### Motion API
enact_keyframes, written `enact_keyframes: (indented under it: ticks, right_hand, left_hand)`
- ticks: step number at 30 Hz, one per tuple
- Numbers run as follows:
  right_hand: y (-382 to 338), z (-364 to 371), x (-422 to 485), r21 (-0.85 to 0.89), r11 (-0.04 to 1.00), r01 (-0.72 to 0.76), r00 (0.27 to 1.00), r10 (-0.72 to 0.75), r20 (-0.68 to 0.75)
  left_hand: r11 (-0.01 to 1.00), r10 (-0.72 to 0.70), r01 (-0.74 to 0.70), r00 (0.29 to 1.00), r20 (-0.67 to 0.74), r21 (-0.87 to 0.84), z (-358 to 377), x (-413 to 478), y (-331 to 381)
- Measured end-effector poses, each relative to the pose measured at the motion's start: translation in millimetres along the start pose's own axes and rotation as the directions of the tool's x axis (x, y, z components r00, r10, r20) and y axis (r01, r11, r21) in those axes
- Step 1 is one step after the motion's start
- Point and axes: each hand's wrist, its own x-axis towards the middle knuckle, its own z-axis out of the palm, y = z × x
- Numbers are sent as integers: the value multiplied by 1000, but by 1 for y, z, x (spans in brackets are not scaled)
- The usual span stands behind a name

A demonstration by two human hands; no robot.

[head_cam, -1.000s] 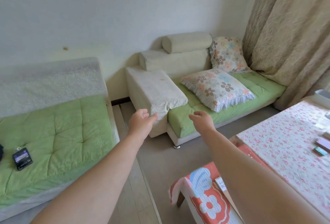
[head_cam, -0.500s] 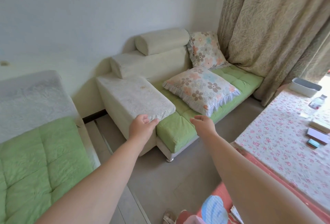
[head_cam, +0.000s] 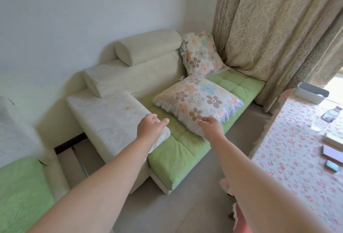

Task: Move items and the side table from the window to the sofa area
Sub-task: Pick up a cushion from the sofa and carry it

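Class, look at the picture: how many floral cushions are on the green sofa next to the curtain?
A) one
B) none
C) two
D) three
C: one floral cushion lies flat on the green sofa seat, and a second floral cushion leans upright in the corner beside the curtain.
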Motion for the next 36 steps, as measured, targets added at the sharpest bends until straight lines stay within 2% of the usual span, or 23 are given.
enact_keyframes:
  ticks: [5, 12, 19, 27, 32, 36]
  right_hand:
    - [1, -10, 58, 48, 996, -74, 996, 75, -37]
    - [-12, -13, 151, 58, 993, -105, 990, 110, -92]
    - [-39, -34, 248, -32, 985, -170, 974, 163, -158]
    - [-56, -35, 352, -6, 982, -186, 971, 183, -154]
    - [-56, -42, 445, -65, 980, -189, 980, 184, -73]
    - [-57, -46, 532, -151, 979, -137, 990, 140, 8]
  left_hand:
    - [1000, -25, 25, 997, 66, 8, 33, 59, 13]
    - [1000, -13, 8, 984, 179, 28, 91, 154, 35]
    - [999, -42, 39, 971, 233, 19, 140, 261, 70]
    - [994, -100, 88, 967, 235, 60, 187, 346, 88]
    - [990, -137, 128, 979, 153, 66, 228, 407, 102]
    - [977, -210, 208, 977, 35, 50, 264, 457, 107]
